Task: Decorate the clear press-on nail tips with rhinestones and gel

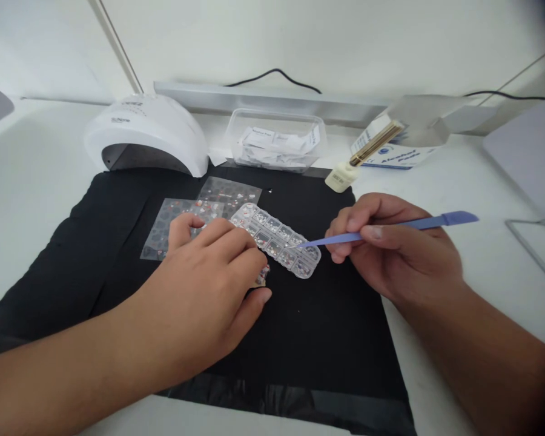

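My right hand [395,245] grips slim blue-purple tweezers [418,224] like a pen; the far end is flat and blade-shaped. Their pale pointed tip is over a clear compartment box [306,266] filled with tiny multicoloured nail gems. My left hand [209,275] lies palm down, fingers bent, at the left side of this box. Between its thumb and forefinger shows the edge of a small decorated piece [262,277], mostly covered by the hand. Two clear sheets of small stickers, a nearer sheet [157,233] and a farther sheet [229,189], lie beyond the left hand.
A black mat [309,345] covers the white table [508,175]. At its back stand a white nail lamp [163,130], a clear tub [277,158] of white packets, a small bottle [340,178] with sticks and an opened alcohol-pads box [399,154]. A metal wire frame [529,257] is at right.
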`<state>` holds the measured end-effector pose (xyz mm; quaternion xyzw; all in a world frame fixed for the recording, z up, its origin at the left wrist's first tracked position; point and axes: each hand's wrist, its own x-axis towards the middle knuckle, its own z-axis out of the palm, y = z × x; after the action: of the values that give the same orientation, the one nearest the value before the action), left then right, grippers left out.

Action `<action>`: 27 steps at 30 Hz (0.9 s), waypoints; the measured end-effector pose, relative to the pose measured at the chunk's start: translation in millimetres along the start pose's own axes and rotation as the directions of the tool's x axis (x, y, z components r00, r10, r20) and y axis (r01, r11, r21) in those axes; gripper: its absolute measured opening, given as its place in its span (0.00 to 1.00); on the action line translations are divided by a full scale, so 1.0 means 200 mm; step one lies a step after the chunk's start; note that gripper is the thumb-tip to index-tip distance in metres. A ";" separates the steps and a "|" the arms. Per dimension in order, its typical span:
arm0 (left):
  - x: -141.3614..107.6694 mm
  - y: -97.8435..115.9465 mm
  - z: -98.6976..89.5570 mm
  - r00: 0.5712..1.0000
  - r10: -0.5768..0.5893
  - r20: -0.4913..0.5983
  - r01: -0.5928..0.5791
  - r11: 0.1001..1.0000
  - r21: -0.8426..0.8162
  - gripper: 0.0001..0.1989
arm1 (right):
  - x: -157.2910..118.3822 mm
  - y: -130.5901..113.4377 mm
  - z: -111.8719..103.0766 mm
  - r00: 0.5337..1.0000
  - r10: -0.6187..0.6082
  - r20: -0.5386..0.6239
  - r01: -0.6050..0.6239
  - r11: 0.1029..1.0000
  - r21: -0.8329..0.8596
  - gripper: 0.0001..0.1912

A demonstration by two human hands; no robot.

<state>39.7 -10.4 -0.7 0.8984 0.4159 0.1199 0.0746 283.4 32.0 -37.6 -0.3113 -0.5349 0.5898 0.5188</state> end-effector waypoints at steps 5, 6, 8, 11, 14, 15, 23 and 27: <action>0.01 0.00 0.01 1.000 -0.002 0.015 0.002 1.000 0.024 0.09 | 0.01 0.00 0.00 0.999 -0.031 -0.010 0.030 1.000 -0.002 0.04; 0.01 0.00 0.01 1.000 -0.003 0.018 0.002 1.000 0.027 0.09 | 0.01 0.00 0.00 0.999 -0.035 -0.010 0.035 0.999 -0.003 0.04; 0.01 0.00 0.00 1.000 -0.005 0.013 0.005 1.000 0.031 0.08 | 0.01 -0.01 0.00 0.999 -0.038 -0.017 0.038 0.999 0.000 0.03; 0.02 0.01 0.00 1.000 -0.006 -0.010 0.006 0.999 0.032 0.08 | 0.01 -0.01 0.00 0.999 -0.018 -0.027 0.018 1.000 0.000 0.02; 0.03 0.01 0.00 1.000 -0.001 -0.019 0.001 0.999 0.037 0.09 | 0.01 -0.01 0.00 0.999 -0.026 -0.042 0.026 1.000 -0.003 0.02; 0.03 0.01 0.01 1.000 0.002 -0.022 -0.001 0.999 0.042 0.10 | 0.01 -0.01 0.00 0.998 -0.036 -0.055 0.036 0.999 -0.005 0.02; 0.06 0.02 0.02 1.000 0.019 -0.013 -0.018 0.998 0.067 0.12 | 0.01 -0.01 0.01 0.986 -0.086 -0.145 0.085 0.996 -0.013 0.03; 0.05 0.02 0.03 1.000 0.025 -0.011 -0.025 0.997 0.071 0.10 | 0.02 -0.02 0.02 0.982 -0.085 -0.167 0.082 0.996 -0.026 0.03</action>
<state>50.5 -4.6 -3.7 0.9049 0.4090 0.1113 0.0389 280.5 33.6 -32.9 -0.3421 -0.5074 0.5340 0.5834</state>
